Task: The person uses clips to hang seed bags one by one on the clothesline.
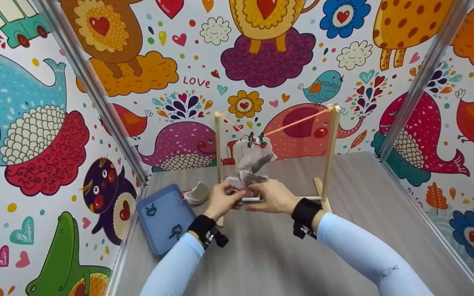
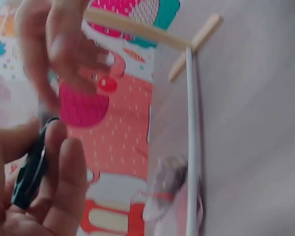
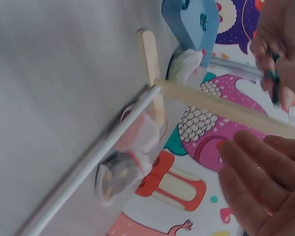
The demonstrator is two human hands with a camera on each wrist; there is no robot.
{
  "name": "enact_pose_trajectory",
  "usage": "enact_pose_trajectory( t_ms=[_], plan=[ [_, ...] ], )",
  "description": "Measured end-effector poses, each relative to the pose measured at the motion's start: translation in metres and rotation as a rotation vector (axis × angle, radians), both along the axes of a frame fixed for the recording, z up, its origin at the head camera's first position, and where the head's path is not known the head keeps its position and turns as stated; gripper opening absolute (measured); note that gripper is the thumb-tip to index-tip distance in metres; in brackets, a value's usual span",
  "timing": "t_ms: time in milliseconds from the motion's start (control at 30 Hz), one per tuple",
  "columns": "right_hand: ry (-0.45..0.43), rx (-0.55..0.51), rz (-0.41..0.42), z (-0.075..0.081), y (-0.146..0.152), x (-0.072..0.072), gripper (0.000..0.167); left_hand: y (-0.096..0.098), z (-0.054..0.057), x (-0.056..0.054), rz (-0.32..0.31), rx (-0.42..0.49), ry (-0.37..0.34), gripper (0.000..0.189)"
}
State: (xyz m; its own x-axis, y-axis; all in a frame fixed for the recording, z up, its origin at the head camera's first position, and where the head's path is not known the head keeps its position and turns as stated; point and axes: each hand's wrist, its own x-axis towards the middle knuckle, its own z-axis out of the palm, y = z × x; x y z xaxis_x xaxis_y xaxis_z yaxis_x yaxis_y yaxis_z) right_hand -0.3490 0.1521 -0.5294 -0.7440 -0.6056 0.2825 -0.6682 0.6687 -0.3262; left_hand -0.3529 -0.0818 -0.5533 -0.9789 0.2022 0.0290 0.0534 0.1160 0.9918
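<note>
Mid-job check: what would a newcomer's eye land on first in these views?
Probably the cartoon-printed wall, filling the background in the head view. Next, near the centre, pale cloth hangs by dark clips from an orange string between two wooden posts. Lower in that view, the left hand holds a dark green clip beside the right hand; a blue tray with similar clips sits at the left.

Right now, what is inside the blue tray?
The blue tray holds two visible dark green clips, one toward its far left, one by the left wristband. That wristband and the sleeve cover its near right corner; anything there is hidden.
</note>
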Motion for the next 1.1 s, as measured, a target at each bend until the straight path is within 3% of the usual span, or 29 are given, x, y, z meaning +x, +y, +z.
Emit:
enact_pose_trajectory(
  t_ms=[167, 367, 467, 567, 667, 767, 867, 933, 967, 1033, 1100],
  plan=[
    [0.17, 0.05, 0.053, -0.004, -0.001, 0.001, 0.036, 0.017, 0.002, 0.007, -0.074, -0.043, 0.037, 0.027],
    [0.136, 0.05, 0.107, -0.01, 0.01, 0.005, 0.031, 0.013, -0.004, 0.01, -0.13, -0.126, 0.044, 0.031],
    [0.092, 0.044, 0.092, -0.013, 0.019, 0.004, 0.029, -0.002, -0.011, 0.01, -0.064, -0.162, 0.067, 0.032],
    [0.057, 0.031, 0.05, -0.019, 0.032, 0.0, 0.027, -0.028, -0.024, 0.004, 0.109, -0.296, 0.18, 0.025],
    [0.089, 0.045, 0.001, -0.027, 0.049, -0.006, 0.025, -0.059, -0.041, -0.007, 0.314, -0.491, 0.305, 0.017],
    [0.169, 0.087, -0.037, -0.038, 0.067, -0.013, 0.022, -0.09, -0.055, -0.018, 0.441, -0.666, 0.294, 0.023],
    [0.237, 0.115, -0.076, -0.047, 0.081, -0.021, 0.019, -0.117, -0.06, -0.031, 0.474, -0.751, 0.154, 0.035],
    [0.264, 0.124, -0.103, -0.051, 0.087, -0.024, 0.022, -0.135, -0.068, -0.046, 0.48, -0.766, 0.059, 0.044],
    [0.268, 0.128, -0.116, -0.052, 0.09, -0.026, 0.023, -0.144, -0.077, -0.057, 0.48, -0.764, 0.018, 0.047],
    [0.266, 0.142, -0.139, -0.054, 0.093, -0.027, 0.026, -0.163, -0.107, -0.084, 0.47, -0.767, -0.045, 0.054],
    [0.248, 0.165, -0.163, -0.055, 0.096, -0.027, 0.027, -0.178, -0.138, -0.113, 0.41, -0.768, -0.102, 0.062]
  ],
)
